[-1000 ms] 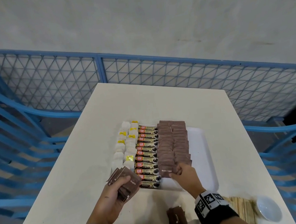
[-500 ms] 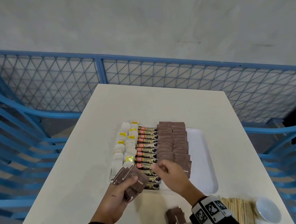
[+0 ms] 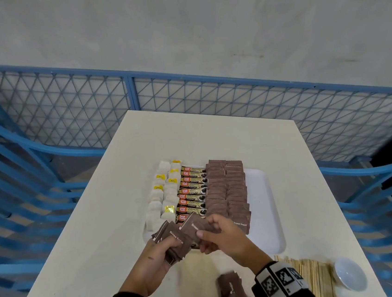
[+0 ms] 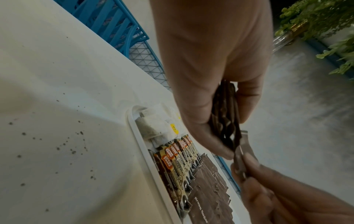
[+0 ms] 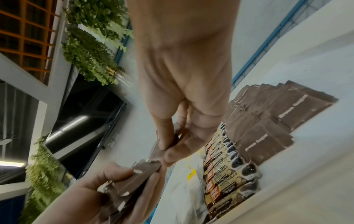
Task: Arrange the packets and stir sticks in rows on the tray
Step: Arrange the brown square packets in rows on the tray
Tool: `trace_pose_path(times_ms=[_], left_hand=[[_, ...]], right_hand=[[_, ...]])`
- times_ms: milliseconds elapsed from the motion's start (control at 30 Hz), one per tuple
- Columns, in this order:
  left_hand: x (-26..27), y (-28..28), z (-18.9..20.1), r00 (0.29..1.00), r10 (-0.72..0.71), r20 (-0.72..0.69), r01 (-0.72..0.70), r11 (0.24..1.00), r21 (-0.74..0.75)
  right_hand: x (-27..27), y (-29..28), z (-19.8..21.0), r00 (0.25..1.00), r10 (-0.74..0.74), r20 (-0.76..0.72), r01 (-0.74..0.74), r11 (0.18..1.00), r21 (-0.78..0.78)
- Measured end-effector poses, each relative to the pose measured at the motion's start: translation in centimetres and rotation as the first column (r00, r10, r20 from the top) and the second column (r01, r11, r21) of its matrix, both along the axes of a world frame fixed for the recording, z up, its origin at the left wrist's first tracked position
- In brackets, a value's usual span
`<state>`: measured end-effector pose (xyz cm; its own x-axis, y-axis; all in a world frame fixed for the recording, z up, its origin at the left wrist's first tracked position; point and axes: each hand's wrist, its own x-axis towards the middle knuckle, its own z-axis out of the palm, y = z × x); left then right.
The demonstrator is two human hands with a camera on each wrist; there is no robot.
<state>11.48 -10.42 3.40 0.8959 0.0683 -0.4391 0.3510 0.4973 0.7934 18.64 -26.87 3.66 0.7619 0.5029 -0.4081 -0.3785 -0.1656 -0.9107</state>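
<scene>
My tray [image 3: 268, 215] sits mid-table [image 3: 83, 237]: tea bags [image 3: 164, 200] left, coffee sticks [image 3: 191, 194] next, sugar packets [image 3: 227, 191] right of those. Stir sticks [image 3: 307, 269] and bowl [image 3: 348, 275] lie nearer me, right.

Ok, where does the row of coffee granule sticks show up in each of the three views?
Head: coffee granule sticks mid-tray, centre of frame.
Left wrist: lower centre, along the tray rim.
Right wrist: lower right.
Shared landmark: brown sugar packets lying beside them.
</scene>
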Motion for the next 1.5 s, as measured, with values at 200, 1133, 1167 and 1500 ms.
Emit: trace_pose_path(times_ms=[200,1133,1167,1500], left_hand=[[-0.1,0.1,-0.2,1.000,-0.003,-0.001,0.003,1.000,0.020],[0.2,-0.4,-0.4,1.000,-0.022,-0.005,0.022,1.000,-0.012],[0.2,-0.4,-0.4,1.000,-0.026,0.000,0.026,1.000,-0.014],[0.0,-0.3,-0.2,0.999,-0.035,0.006,0.035,0.999,-0.009]], right_hand=[[1.4,-4.5,-1.4,0.979,-0.195,0.067,0.202,0.971,-0.127],[0.9,-3.8,-2.2,0.862,-0.087,0.500,0.327,0.848,-0.417],[0.5,-2.9,-1.4,0.894,-0.003,0.447,0.205,0.891,-0.405],[-0.4,0.0,-0.5,0.988,0.071,0.136,-0.058,0.994,-0.095]])
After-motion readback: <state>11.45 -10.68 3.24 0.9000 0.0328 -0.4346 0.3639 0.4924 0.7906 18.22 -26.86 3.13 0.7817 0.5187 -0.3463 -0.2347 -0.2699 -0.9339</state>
